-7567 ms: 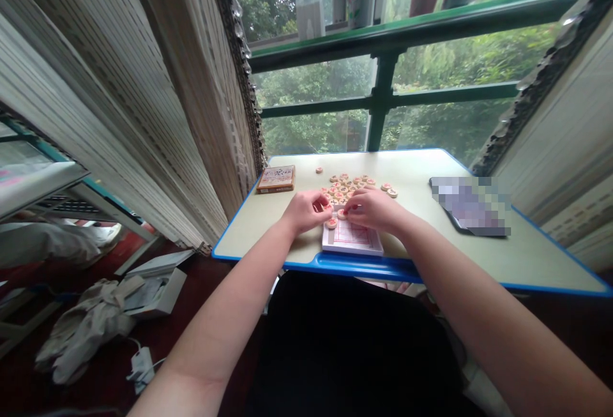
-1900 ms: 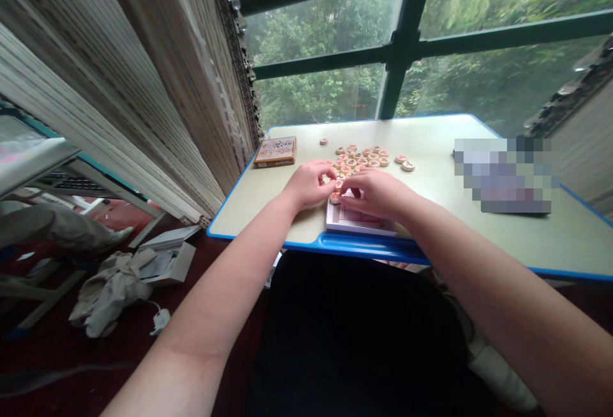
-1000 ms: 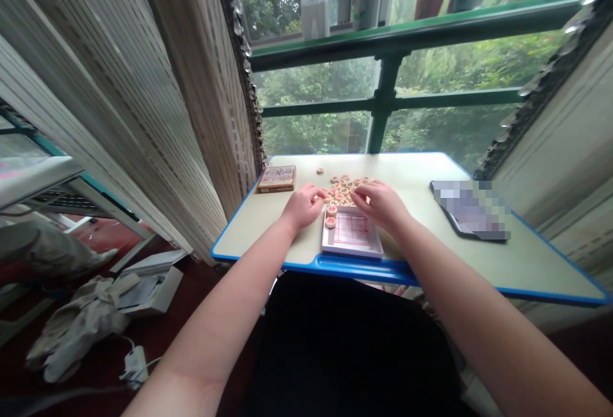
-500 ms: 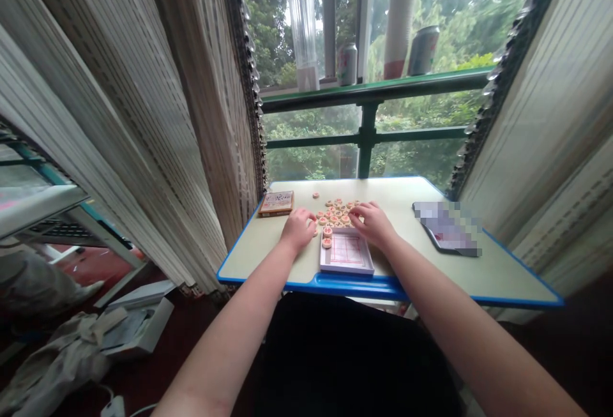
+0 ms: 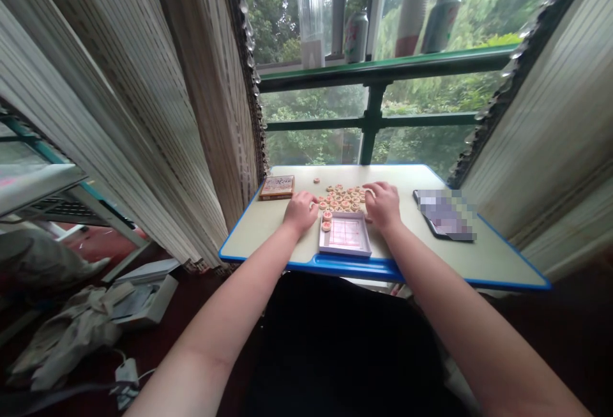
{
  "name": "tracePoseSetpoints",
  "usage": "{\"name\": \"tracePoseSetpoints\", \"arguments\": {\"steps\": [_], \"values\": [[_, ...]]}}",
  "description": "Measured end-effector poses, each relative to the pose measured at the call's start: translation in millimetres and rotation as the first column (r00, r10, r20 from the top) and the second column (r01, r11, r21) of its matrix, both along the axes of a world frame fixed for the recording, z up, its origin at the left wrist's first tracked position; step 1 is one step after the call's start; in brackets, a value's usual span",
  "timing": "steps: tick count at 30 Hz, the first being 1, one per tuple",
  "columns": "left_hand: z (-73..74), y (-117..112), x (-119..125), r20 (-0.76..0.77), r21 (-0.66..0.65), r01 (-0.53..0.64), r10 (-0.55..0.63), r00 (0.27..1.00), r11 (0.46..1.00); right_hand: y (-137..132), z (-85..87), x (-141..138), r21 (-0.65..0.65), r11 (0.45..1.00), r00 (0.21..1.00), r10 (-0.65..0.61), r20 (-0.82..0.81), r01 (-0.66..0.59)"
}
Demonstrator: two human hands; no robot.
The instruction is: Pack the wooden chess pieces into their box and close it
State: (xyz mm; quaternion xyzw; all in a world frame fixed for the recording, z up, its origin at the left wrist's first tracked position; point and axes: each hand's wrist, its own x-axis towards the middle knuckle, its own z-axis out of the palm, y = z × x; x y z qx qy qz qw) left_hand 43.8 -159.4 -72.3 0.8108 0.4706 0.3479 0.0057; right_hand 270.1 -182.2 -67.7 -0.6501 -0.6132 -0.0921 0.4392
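Loose round wooden Chinese chess pieces (image 5: pixel 342 198) with red or dark characters lie clustered on the small table. My left hand (image 5: pixel 301 211) rests at the cluster's left edge, its fingers loosely bent and apart, with no piece visible in it. At the right edge is my right hand (image 5: pixel 384 206), fingers spread and curved beside the outermost pieces; its palm side is hidden. Between my wrists lies a shallow white box (image 5: pixel 370 244) with a red grid printed inside. Two pieces, one an upper chess piece (image 5: pixel 327 216), sit along its left wall.
A flat wooden-edged box (image 5: pixel 276 187) lies at the table's back left, with a single piece (image 5: pixel 317 181) to its right. A phone (image 5: pixel 438 219) is on the right. Cans and cups line the green window rail (image 5: pixel 397 67). Curtains (image 5: pixel 205 104) hang close on both sides.
My right hand has shifted right and its fingers have spread more. My left hand stays by the cluster's left edge. The view has tilted downward slightly, and both pieces remain in the white box.
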Motion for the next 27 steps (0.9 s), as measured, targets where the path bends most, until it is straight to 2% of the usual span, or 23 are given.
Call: {"name": "tracePoseSetpoints", "arguments": {"steps": [3,8,10,14,17,19,22,25,27], "values": [[10.0,2,6,-0.01,-0.005,0.052,-0.052,0.999,0.999,3,-3.1,0,-0.023,0.995,0.994,0.101,0.043,-0.1],[36.8,27,16,0.046,-0.229,0.152,-0.145,0.988,0.961,9,-5.3,0,-0.053,0.99,0.991,0.132,0.031,-0.13],[40.8,39,18,0.066,-0.22,0.173,-0.163,0.984,0.96,10,-5.3,1,-0.095,0.983,0.988,0.156,0.015,-0.154],[31.5,50,20,0.109,-0.058,0.146,-0.139,0.984,0.988,10,-4.9,0,-0.13,0.977,0.985,0.171,-0.003,-0.17],[19.9,50,22,0.04,0.011,0.181,-0.181,0.983,0.983,9,-6.1,-2,-0.141,0.975,0.985,0.173,0.002,-0.171],[14.4,48,23,-0.054,0.0,0.231,-0.231,0.971,0.973,8,-7.3,-4,-0.156,0.972,0.983,0.183,0.02,-0.178],[11.2,47,23,-0.145,-0.053,0.223,-0.229,0.963,0.973,5,-4.9,-9,-0.154,0.97,0.979,0.197,0.043,-0.188],[13.6,50,20,-0.14,-0.071,0.169,-0.178,0.974,0.983,5,7.6,-13,-0.185,0.964,0.976,0.206,0.071,-0.19],[16.5,52,18,-0.139,-0.08,0.146,-0.156,0.978,0.986,11,20.1,-12,-0.277,0.935,0.956,0.265,0.128,-0.222]]}}
